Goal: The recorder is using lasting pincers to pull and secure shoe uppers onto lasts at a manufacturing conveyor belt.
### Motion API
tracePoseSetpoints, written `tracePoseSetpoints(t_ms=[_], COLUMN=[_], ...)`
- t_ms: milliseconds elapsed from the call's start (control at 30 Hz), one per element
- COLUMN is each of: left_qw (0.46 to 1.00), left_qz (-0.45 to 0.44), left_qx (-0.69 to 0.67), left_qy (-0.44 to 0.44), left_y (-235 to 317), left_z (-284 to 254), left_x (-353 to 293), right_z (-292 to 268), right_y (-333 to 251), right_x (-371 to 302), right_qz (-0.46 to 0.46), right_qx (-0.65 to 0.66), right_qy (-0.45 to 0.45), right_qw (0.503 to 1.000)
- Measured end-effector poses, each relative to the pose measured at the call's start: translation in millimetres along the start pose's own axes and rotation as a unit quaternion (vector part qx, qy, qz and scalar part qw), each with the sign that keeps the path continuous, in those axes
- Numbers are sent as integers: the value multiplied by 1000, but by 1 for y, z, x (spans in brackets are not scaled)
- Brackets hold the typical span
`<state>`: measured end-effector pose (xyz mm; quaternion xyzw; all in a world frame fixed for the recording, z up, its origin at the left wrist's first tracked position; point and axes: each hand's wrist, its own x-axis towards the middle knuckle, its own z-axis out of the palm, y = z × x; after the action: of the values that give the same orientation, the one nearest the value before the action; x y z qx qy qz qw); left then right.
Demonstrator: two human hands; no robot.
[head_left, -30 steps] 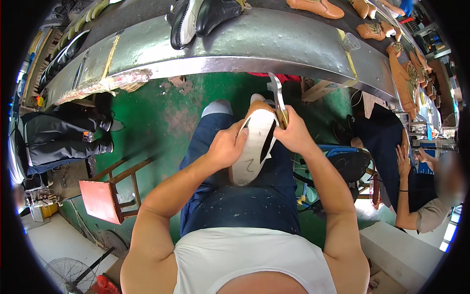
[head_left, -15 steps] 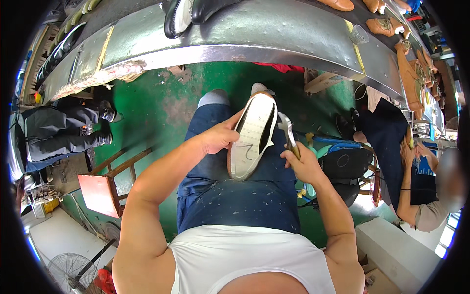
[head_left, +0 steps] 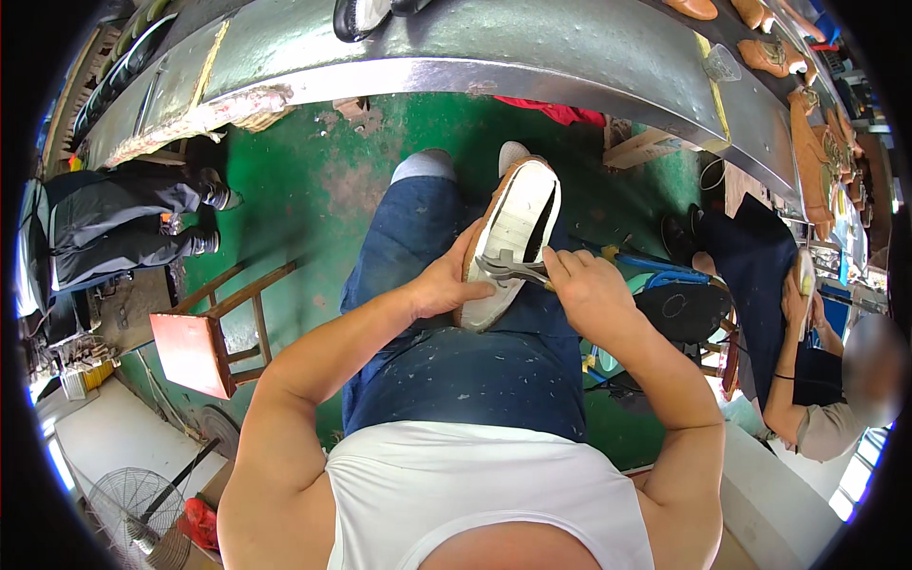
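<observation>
A shoe (head_left: 518,209) lies over my lap, its whitish underside facing up and a brown edge showing along its left. My left hand (head_left: 445,283) grips the shoe's left side, fingers wrapped behind it and thumb near the lower end. In my right hand (head_left: 587,287) is a pair of silver lasting pliers (head_left: 518,269), held by the handles. The pliers' head lies across the shoe's underside, close to my left thumb. My right palm hides most of the handles.
Ahead runs a metal-topped bench (head_left: 456,47) bearing a black shoe (head_left: 359,17) and several brown shoes (head_left: 763,57). A wooden stool (head_left: 195,356) stands at left, a black bag-like thing (head_left: 679,312) at right. One person sits at right; another's legs (head_left: 142,218) show at left.
My right hand has brought the pliers up and leftward, from beside the shoe onto its underside. The shoe has tilted a little to the right, still in my left hand.
</observation>
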<state>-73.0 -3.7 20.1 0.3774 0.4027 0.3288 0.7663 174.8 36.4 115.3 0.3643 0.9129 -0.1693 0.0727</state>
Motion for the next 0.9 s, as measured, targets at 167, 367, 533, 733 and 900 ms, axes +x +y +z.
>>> tracePoseSetpoints(t_ms=[167, 367, 533, 733, 900], left_qw=[998, 990, 975, 950, 940], left_qz=[13, 16, -23, -114, -3], left_qx=[50, 135, 216, -273, 157], left_qy=[-21, -42, -49, 104, 302], left_y=[-12, -2, 2, 17, -43], left_z=[-9, -11, -11, 15, -4], left_x=[-3, 0, -8, 14, 41], right_z=[8, 8, -23, 19, 51], right_y=[3, -5, -15, -13, -40], right_x=[15, 3, 11, 10, 3], right_qz=[-25, 8, 17, 61, 127], right_qx=[171, 231, 48, 259, 345], right_qy=[-98, -71, -96, -135, 3], right_qw=[980, 970, 994, 954, 930])
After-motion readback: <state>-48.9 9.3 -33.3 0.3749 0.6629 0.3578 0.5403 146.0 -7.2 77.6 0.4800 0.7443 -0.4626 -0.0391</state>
